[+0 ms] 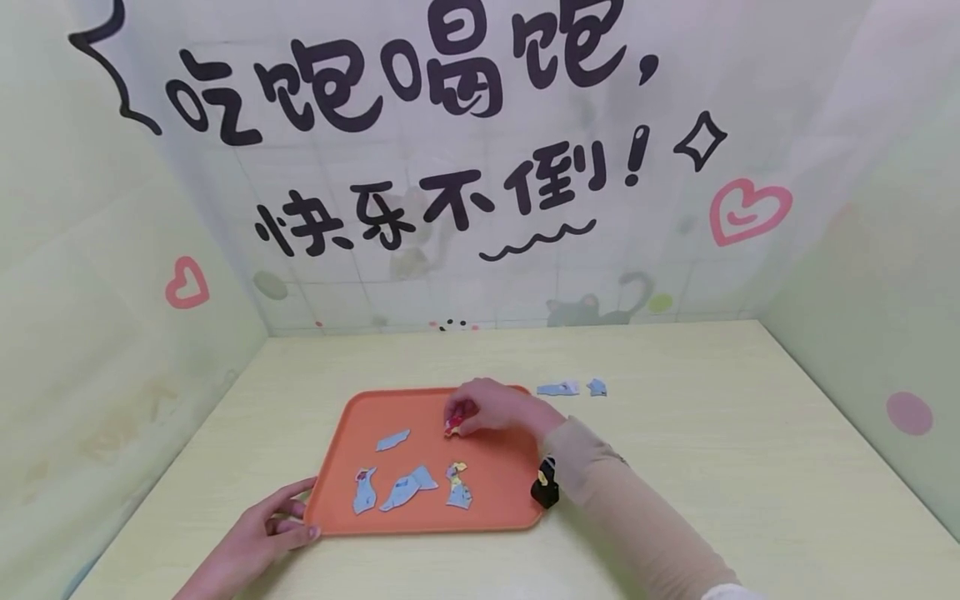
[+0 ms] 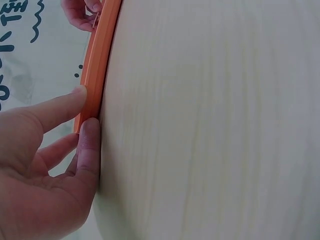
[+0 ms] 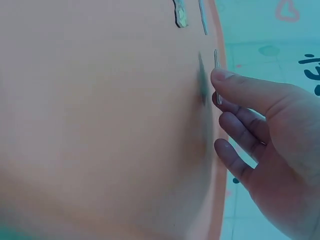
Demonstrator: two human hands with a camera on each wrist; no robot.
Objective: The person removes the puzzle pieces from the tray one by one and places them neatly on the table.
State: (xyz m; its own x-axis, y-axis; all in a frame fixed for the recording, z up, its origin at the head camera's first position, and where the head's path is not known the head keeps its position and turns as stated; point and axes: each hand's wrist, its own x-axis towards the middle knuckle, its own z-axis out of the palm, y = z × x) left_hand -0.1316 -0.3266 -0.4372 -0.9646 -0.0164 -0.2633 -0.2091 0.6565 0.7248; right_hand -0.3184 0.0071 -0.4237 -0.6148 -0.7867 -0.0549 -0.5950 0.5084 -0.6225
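Note:
An orange tray (image 1: 427, 530) lies on the table. My left hand (image 1: 258, 533) holds its near left corner, and in the left wrist view the thumb and fingers sit on either side of the rim (image 2: 93, 75). Over the back part of the tray, my right hand (image 1: 491, 404) pinches a small red puzzle piece (image 1: 453, 427) with a yellow edge. Seen edge-on in the right wrist view, that piece (image 3: 216, 60) is thin and tilted up off the tray. Pale blue irregular puzzle pieces lie in the tray: a strip (image 1: 393, 440) farther back and a row nearer, including a wide one (image 1: 408, 487).
Beyond the tray's back right corner, a long pale blue piece (image 1: 557, 389) and a smaller one (image 1: 597, 387) lie on the table. A black object (image 1: 546, 487) with a yellow mark shows beside the right sleeve. Printed walls enclose the table (image 1: 735, 433).

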